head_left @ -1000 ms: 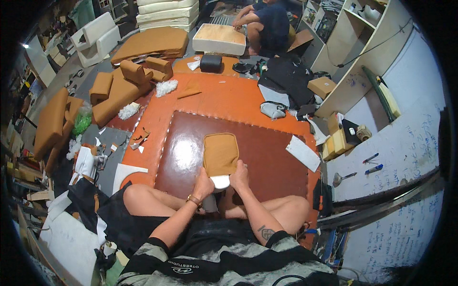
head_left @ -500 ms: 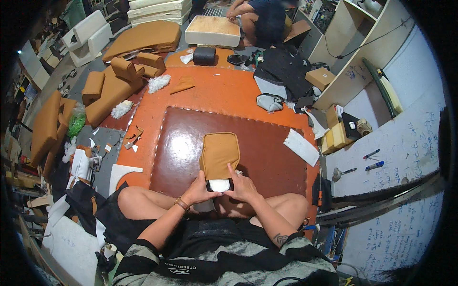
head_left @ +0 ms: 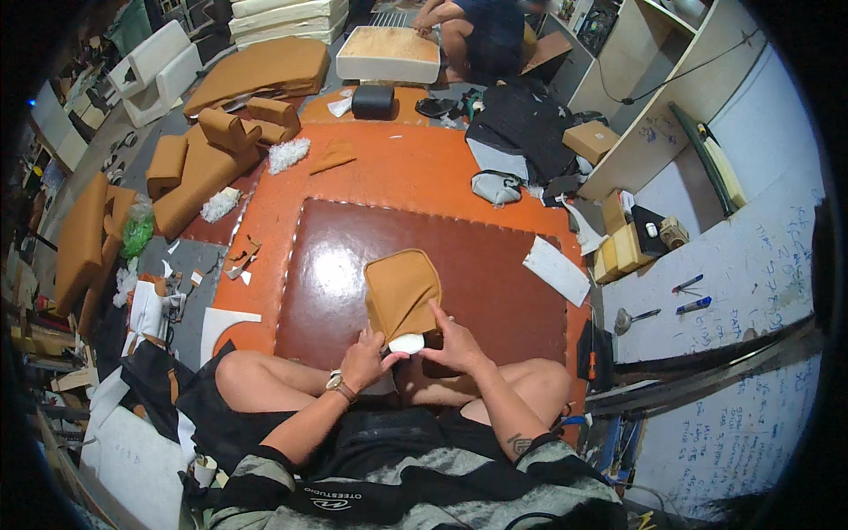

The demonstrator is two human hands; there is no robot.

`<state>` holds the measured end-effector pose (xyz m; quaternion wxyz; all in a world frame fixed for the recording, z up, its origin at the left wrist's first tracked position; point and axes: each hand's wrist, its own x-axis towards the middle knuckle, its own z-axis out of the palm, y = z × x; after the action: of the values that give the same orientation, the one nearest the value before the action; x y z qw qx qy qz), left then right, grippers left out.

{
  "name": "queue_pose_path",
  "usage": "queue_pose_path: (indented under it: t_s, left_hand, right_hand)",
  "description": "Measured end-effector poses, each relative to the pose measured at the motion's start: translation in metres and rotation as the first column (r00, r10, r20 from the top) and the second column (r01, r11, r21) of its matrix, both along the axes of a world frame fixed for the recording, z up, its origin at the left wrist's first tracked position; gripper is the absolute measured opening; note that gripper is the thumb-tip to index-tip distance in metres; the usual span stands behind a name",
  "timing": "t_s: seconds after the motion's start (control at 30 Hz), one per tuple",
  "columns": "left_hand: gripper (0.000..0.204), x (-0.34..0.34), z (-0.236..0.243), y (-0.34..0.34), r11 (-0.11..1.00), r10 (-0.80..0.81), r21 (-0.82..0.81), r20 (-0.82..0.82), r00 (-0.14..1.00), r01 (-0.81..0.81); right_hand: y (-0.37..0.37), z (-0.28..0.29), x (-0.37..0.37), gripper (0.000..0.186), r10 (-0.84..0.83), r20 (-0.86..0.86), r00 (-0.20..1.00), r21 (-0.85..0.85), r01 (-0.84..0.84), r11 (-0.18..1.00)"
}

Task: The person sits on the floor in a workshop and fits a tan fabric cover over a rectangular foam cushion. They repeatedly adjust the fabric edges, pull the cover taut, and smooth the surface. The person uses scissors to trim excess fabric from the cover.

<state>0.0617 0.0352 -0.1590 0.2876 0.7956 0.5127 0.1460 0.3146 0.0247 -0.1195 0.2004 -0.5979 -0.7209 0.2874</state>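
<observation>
A tan leather-like cushion cover [head_left: 399, 287] is held up in front of me over my crossed legs. Its near end gapes, and white padding [head_left: 407, 344] shows there. My left hand [head_left: 360, 360] pinches the cover's near left edge, thumb by the padding. My right hand [head_left: 458, 344] grips the near right edge, its index finger stretched along the side and its thumb at the padding. Diagonal creases run across the cover toward my left hand.
A brown padded mat [head_left: 424, 230] lies on the orange floor covering ahead. White foam pieces [head_left: 556, 270] flank it. Tan upholstered parts [head_left: 203, 177] and stuffing stand to the left. At the back a co-worker [head_left: 481, 35] crouches by a foam block [head_left: 389, 57]. Cabinet boards rise right.
The cover has tilted, its far end swinging slightly left, and creases have formed in it. My left hand has rolled over, with its fingers now on top of the cover's edge.
</observation>
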Motion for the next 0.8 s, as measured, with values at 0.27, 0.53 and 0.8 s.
queue_pose_path:
  t_s: [0.27,0.53,0.8]
  left_hand:
    - [0.06,0.005,0.004,-0.001,0.984,0.013,0.178,0.071,0.997,-0.026]
    - [0.057,0.003,-0.002,-0.004,0.986,0.07,0.148,0.037,0.997,-0.075]
    - [0.042,0.006,-0.012,-0.019,0.95,0.141,0.29,-0.061,0.988,-0.117]
  right_hand:
    - [0.011,-0.013,-0.027,0.044,-0.401,0.243,0.883,0.005,0.412,0.911]
    - [0.004,0.009,-0.025,0.02,-0.287,0.355,0.89,-0.018,0.313,0.95]
    - [-0.031,-0.008,-0.031,0.02,-0.291,0.375,0.88,-0.046,0.331,0.942]
